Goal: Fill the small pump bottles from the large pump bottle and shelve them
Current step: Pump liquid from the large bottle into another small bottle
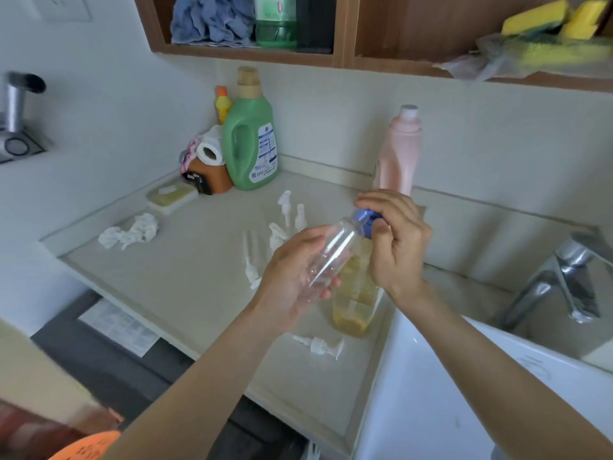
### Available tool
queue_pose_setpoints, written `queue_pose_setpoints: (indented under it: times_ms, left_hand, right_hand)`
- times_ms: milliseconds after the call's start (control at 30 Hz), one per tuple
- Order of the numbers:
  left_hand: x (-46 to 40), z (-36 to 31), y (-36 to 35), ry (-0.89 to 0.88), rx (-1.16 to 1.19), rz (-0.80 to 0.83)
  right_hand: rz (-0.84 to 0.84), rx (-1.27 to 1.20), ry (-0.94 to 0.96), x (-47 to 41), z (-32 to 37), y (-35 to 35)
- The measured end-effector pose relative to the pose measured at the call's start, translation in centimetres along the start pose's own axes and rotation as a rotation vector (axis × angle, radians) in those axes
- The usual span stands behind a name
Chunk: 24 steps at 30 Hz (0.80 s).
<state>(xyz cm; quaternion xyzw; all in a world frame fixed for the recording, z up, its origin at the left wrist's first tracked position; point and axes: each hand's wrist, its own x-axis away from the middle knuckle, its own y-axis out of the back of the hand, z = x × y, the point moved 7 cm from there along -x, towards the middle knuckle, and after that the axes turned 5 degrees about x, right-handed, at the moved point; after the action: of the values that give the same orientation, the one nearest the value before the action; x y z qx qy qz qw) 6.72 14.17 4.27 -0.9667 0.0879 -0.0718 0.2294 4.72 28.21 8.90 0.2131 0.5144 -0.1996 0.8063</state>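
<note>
My left hand (292, 277) holds a small clear empty bottle (331, 254), tilted, above the counter. The fingers of my right hand (394, 240) grip the blue cap (366, 217) at the bottle's neck. Behind and below the hands stands a large clear bottle (355, 303) with yellow liquid, partly hidden. A white pump head (320, 345) lies on the counter in front of it. More small clear pump bottles (285, 207) stand and lie on the counter behind my left hand.
A green detergent jug (250, 141), a pink bottle (399, 154), a paper roll (209, 151), a soap dish (170, 195) and a crumpled tissue (129, 232) sit on the counter. Sink and tap (560, 280) are at right. The wooden shelf (245, 53) above holds cloth, bottles and sponges.
</note>
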Motion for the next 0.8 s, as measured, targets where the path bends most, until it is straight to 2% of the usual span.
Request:
queue_pose_setpoints:
  times_ms: [267,400,500,600,800]
  left_hand:
    - [0.5,-2.4,-0.5,-0.24,-0.244,0.003]
    - [0.8,-2.4,-0.3,-0.353,-0.315,-0.093]
    - [0.9,-2.2,0.1,-0.386,-0.369,-0.174]
    - [0.8,-1.8,0.3,-0.369,-0.36,-0.188]
    - [1.1,-2.5,0.1,-0.416,-0.435,-0.202]
  right_hand:
    - [0.124,-0.088,-0.025,-1.3,-0.5,0.6]
    - [0.077,-0.089,0.029,-0.4,-0.6,0.7]
    - [0.021,-0.083,0.03,0.0,-0.6,0.6]
    - [-0.023,-0.077,0.005,0.4,-0.5,0.5]
    - [0.018,-0.095,-0.01,0.1,0.1,0.3]
